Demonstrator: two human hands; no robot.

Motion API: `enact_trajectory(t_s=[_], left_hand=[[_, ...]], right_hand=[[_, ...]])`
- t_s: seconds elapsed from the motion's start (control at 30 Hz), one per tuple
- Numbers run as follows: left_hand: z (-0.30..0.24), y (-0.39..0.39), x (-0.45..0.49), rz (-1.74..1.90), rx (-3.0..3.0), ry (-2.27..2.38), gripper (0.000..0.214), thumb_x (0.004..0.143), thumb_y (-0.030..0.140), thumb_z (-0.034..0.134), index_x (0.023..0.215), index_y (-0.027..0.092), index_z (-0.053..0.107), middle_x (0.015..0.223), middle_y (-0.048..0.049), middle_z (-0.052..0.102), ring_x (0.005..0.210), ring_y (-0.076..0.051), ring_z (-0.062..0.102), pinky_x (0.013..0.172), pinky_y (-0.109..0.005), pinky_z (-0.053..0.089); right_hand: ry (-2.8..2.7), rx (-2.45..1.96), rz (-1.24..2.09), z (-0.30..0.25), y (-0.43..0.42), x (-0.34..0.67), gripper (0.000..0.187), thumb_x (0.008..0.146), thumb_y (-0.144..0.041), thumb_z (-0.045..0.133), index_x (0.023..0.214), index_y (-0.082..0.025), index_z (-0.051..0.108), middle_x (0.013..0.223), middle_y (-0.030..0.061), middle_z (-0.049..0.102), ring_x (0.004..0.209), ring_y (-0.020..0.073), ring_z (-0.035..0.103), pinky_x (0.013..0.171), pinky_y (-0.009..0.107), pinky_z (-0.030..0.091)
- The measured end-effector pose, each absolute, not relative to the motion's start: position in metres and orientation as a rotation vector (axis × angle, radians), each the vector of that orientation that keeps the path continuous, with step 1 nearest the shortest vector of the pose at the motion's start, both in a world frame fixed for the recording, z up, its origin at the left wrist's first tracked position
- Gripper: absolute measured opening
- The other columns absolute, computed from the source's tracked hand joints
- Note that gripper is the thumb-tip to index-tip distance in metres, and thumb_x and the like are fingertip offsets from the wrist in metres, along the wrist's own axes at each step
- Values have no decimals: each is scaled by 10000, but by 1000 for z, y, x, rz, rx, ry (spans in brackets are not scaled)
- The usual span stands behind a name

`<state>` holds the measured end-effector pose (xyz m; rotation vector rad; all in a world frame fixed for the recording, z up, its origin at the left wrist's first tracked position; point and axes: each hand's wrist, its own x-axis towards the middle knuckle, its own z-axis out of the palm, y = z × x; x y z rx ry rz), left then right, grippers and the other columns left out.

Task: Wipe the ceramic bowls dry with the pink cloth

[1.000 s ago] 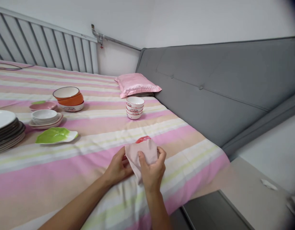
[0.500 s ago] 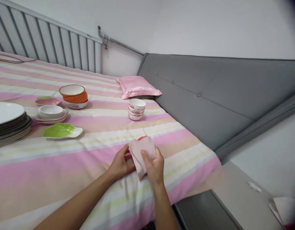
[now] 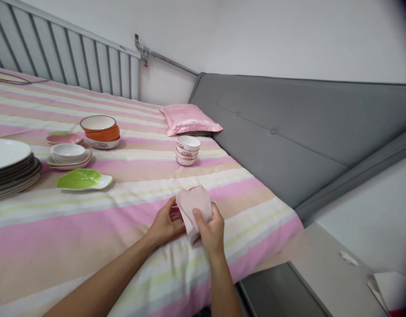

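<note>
Both my hands meet over the near part of a pink striped bedspread [image 3: 90, 229]. My left hand [image 3: 166, 223] grips a small red-and-white bowl [image 3: 180, 215] from the left; the bowl is almost wholly hidden. My right hand [image 3: 210, 229] presses a pale pink cloth [image 3: 193, 207] over the bowl, fingers closed on the fabric. A stack of small white bowls with red patterns [image 3: 187, 149] stands further back on the bed, apart from my hands.
On the left lie a green leaf-shaped dish [image 3: 83, 179], a pile of small white saucers [image 3: 67, 154], stacked orange bowls [image 3: 100, 131], a pink saucer [image 3: 64, 139] and stacked large plates [image 3: 11, 169]. A pink pillow [image 3: 188, 118] rests by the grey padded headboard [image 3: 288, 132]. A bedside surface [image 3: 324, 273] is at the lower right.
The cloth has slid further over the bowl, hiding most of its red rim. My hands have shifted only slightly; the view tilted a little.
</note>
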<state>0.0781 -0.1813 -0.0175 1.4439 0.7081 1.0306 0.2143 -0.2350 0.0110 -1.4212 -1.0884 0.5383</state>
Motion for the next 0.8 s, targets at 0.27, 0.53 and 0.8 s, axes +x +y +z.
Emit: enact_trajectory(t_s=[0.27, 0.53, 0.8], left_hand=[[-20, -180, 75, 1012, 1411, 829, 786, 577, 260, 804, 1271, 199, 440, 965, -62, 624, 826, -219, 669, 733, -352, 569], [-22, -178, 71, 964, 1472, 1086, 545, 665, 427, 722, 1113, 183, 530, 603, 35, 605, 549, -156, 606, 499, -235, 459], [-19, -180, 70, 897, 1461, 998, 539, 709, 483, 669, 1124, 172, 522, 670, -2, 648, 598, -194, 639, 579, -309, 518]], right_hand=[[-1027, -1467, 492, 14, -237, 208, 421, 691, -417, 699, 1012, -158, 613, 925, 76, 687, 856, 229, 625, 747, 305, 486], [-1025, -1488, 483, 16, -239, 200, 422, 702, -425, 691, 1018, -155, 614, 930, 83, 686, 858, 229, 622, 765, 315, 485], [-970, -1401, 573, 8, -235, 206, 405, 711, -423, 683, 992, -137, 626, 927, 89, 704, 831, 219, 643, 738, 300, 500]])
